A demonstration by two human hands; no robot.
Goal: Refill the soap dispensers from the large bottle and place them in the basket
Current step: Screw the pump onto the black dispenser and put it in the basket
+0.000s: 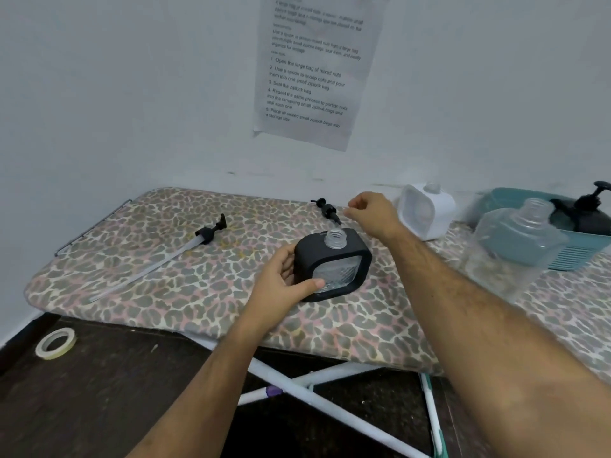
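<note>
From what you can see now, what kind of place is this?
Probably a home room used as a makeshift workstation: an ironing board serves as the table, an instruction sheet hangs on the wall, and tape lies on the floor.

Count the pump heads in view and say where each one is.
3. One long-tubed pump lies on the board's left part; a smaller pump lies near the far edge by the right hand; a third sits on the dispenser in the basket. Others may be hidden there.
</note>
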